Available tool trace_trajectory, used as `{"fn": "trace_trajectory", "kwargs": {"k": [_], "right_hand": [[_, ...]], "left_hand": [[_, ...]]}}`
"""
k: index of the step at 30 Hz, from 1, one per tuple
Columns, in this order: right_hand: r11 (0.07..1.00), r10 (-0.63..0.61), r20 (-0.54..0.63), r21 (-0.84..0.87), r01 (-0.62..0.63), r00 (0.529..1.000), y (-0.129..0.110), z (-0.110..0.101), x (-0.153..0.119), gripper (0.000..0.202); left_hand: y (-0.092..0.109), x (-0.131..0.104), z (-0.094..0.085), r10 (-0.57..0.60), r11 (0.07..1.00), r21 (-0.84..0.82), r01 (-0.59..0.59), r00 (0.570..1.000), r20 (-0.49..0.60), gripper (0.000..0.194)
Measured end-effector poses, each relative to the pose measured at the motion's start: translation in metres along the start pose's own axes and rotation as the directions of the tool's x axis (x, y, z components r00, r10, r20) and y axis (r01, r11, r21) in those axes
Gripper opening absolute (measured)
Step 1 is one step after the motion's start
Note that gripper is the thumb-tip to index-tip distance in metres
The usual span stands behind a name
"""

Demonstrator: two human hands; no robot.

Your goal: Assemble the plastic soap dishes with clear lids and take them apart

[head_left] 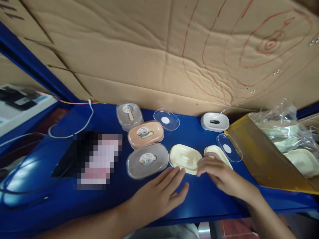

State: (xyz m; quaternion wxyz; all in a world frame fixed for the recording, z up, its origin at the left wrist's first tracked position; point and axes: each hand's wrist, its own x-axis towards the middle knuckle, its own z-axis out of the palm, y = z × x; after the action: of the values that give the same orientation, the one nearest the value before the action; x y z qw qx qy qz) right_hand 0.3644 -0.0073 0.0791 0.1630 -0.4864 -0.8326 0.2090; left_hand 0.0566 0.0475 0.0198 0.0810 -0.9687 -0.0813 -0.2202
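Note:
A cream oval dish [184, 157] lies on the blue table between my hands. My left hand [161, 194] reaches to its front edge, fingers spread, holding nothing. At its right end is my right hand [216, 168], fingers bent; whether they grip anything is hidden. A second cream piece [225, 157] lies partly under that hand. Left of the dish are lidded boxes with round labels: a grey one [147, 160], an orange one [146, 134] and another grey one [129, 115].
Clear lids [166, 119] [229, 148] lie behind the dish and at right. A white box [214, 121] stands by the cardboard wall [129, 59]. An open carton [259, 166] with bagged dishes is at right. A blurred item [99, 159] and cables lie left.

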Motion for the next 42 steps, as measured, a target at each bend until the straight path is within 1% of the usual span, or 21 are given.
{"fn": "trace_trajectory", "kwargs": {"k": [2, 4, 5, 8, 10, 12, 13, 15, 18, 20, 21, 22, 24, 27, 29, 31, 34, 36, 38, 40, 42], "right_hand": [[0.994, 0.038, -0.152, -0.097, -0.053, 0.988, 0.010, -0.010, -0.003, 0.034], [0.950, 0.135, -0.256, -0.240, -0.198, 0.957, 0.018, -0.012, -0.010, 0.025], [0.911, 0.191, -0.275, -0.308, -0.275, 0.942, 0.021, -0.010, -0.016, 0.025], [0.811, 0.306, -0.273, -0.428, -0.400, 0.912, 0.020, 0.001, -0.037, 0.042], [0.817, 0.305, -0.249, -0.427, -0.387, 0.919, 0.015, 0.007, -0.044, 0.048], [0.856, 0.277, -0.209, -0.389, -0.340, 0.938, 0.011, 0.006, -0.038, 0.050], [0.879, 0.257, -0.190, -0.361, -0.311, 0.947, 0.011, 0.005, -0.028, 0.051], [0.921, 0.214, -0.172, -0.292, -0.258, 0.961, 0.015, 0.001, 0.007, 0.049], [0.944, 0.204, -0.208, -0.218, -0.248, 0.957, 0.026, 0.005, 0.081, 0.049], [0.921, 0.247, -0.208, -0.254, -0.296, 0.946, 0.031, 0.014, 0.128, 0.066], [0.918, 0.243, -0.175, -0.277, -0.285, 0.954, 0.032, 0.020, 0.146, 0.075], [0.916, 0.246, -0.161, -0.284, -0.283, 0.956, 0.034, 0.025, 0.159, 0.077], [0.915, 0.253, -0.153, -0.284, -0.288, 0.955, 0.037, 0.034, 0.169, 0.072], [0.923, 0.240, -0.156, -0.269, -0.275, 0.958, 0.050, 0.033, 0.152, 0.064], [0.931, 0.199, -0.159, -0.277, -0.237, 0.967, 0.064, 0.022, 0.129, 0.066], [0.913, 0.196, -0.198, -0.321, -0.253, 0.960, 0.082, 0.004, 0.102, 0.068], [0.808, 0.335, -0.259, -0.415, -0.418, 0.906, 0.114, -0.031, 0.067, 0.076], [0.733, 0.457, -0.251, -0.438, -0.521, 0.853, 0.135, -0.053, 0.051, 0.085], [0.696, 0.538, -0.228, -0.423, -0.580, 0.812, 0.153, -0.071, 0.044, 0.089], [0.700, 0.558, -0.214, -0.398, -0.593, 0.802, 0.162, -0.083, 0.043, 0.088], [0.716, 0.546, -0.215, -0.382, -0.584, 0.810, 0.158, -0.088, 0.044, 0.087]], "left_hand": [[-0.001, 0.000, 0.004, -0.038, 0.999, -0.030, 0.040, 0.998, 0.053, 0.038], [-0.003, -0.001, 0.005, -0.051, 0.996, -0.064, 0.056, 0.995, 0.086, 0.041], [-0.003, -0.002, 0.005, -0.045, 0.995, -0.088, 0.054, 0.994, 0.100, 0.042], [-0.005, -0.003, 0.004, -0.016, 0.982, -0.184, 0.039, 0.992, 0.126, 0.042], [-0.004, -0.004, 0.004, -0.039, 0.970, -0.234, 0.068, 0.991, 0.125, 0.044], [-0.003, -0.004, 0.005, -0.075, 0.957, -0.269, 0.109, 0.988, 0.136, 0.049], [-0.002, -0.004, 0.006, -0.091, 0.949, -0.286, 0.129, 0.985, 0.144, 0.051], [0.001, -0.003, 0.009, -0.107, 0.936, -0.315, 0.155, 0.981, 0.163, 0.053], [0.003, -0.003, 0.012, -0.119, 0.928, -0.330, 0.173, 0.977, 0.177, 0.055], [0.002, -0.002, 0.012, -0.111, 0.928, -0.333, 0.165, 0.978, 0.175, 0.055], [0.001, -0.002, 0.011, -0.110, 0.927, -0.338, 0.163, 0.979, 0.172, 0.055], [-0.001, -0.002, 0.010, -0.110, 0.925, -0.344, 0.164, 0.979, 0.171, 0.055], [-0.004, -0.003, 0.008, -0.109, 0.920, -0.356, 0.165, 0.979, 0.170, 0.054], [-0.007, -0.005, 0.004, -0.083, 0.922, -0.359, 0.146, 0.979, 0.186, 0.056], [-0.007, -0.008, 0.002, -0.063, 0.924, -0.358, 0.133, 0.978, 0.201, 0.060], [-0.006, -0.011, 0.002, -0.060, 0.922, -0.364, 0.133, 0.977, 0.205, 0.063], [-0.005, -0.013, 0.005, -0.078, 0.916, -0.373, 0.148, 0.978, 0.196, 0.063], [-0.005, -0.013, 0.007, -0.085, 0.916, -0.374, 0.147, 0.980, 0.178, 0.058], [-0.005, -0.012, 0.010, -0.091, 0.914, -0.377, 0.147, 0.983, 0.161, 0.053], [-0.006, -0.011, 0.012, -0.094, 0.912, -0.383, 0.151, 0.982, 0.165, 0.051], [-0.006, -0.009, 0.012, -0.081, 0.909, -0.389, 0.148, 0.979, 0.185, 0.053]]}}
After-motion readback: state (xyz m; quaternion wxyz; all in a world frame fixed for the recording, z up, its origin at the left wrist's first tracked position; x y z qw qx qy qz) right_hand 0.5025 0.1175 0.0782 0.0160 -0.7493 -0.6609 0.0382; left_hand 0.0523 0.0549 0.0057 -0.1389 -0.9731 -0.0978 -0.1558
